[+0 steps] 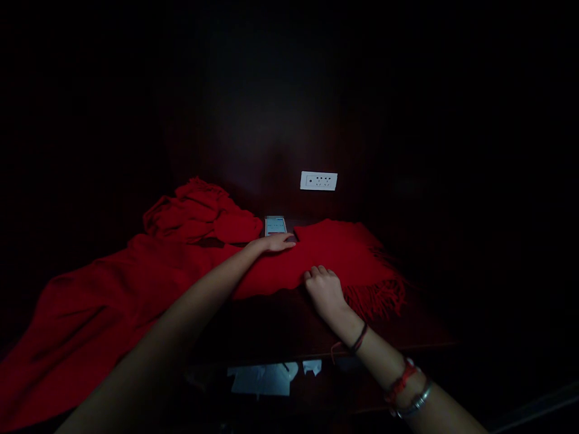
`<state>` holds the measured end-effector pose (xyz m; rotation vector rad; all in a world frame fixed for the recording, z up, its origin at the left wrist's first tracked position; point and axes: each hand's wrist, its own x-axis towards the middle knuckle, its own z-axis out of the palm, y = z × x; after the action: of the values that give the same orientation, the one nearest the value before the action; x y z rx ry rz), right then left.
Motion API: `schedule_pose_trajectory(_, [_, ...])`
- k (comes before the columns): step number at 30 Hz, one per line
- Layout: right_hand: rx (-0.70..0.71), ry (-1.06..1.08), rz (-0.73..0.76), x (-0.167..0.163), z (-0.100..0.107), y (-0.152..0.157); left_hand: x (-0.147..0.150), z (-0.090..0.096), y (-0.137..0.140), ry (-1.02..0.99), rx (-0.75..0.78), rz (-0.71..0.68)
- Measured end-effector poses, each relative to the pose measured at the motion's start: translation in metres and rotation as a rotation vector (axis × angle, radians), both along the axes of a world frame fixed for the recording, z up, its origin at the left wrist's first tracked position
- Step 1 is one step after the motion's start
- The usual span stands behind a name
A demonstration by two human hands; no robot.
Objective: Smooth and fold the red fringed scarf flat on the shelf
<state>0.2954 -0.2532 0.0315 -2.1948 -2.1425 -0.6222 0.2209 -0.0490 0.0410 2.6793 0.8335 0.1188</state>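
A long red scarf point(335, 244) with fringed ends lies across a dark surface, its right part spread flat. Its left part point(104, 289) runs loosely toward the near left, beside a crumpled heap of red cloth point(203, 211). My left hand point(277, 242) rests on the scarf's far edge, fingers stretched out. At the near edge, short of the fringe, my right hand point(324, 290) is closed with its fingers curled onto the scarf. The fingertips of my right hand are hidden. Just beyond my left hand stands a phone point(275, 225) with a lit screen.
A white wall socket point(319, 181) sits on the dark back panel. Below the front edge of the surface, pale papers point(262, 380) lie on a lower level. The sides are too dark to make out.
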Motion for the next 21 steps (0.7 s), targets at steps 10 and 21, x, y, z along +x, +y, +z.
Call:
schedule_pose_trajectory(10, [0.1, 0.074, 0.003, 0.019, 0.012, -0.009, 0.044, 0.016, 0.009, -0.195, -0.204, 0.059])
schedule_pose_trajectory(21, [0.572, 0.761, 0.037, 0.077, 0.02, -0.029, 0.098, 0.068, -0.021, -0.693, -0.602, 0.091])
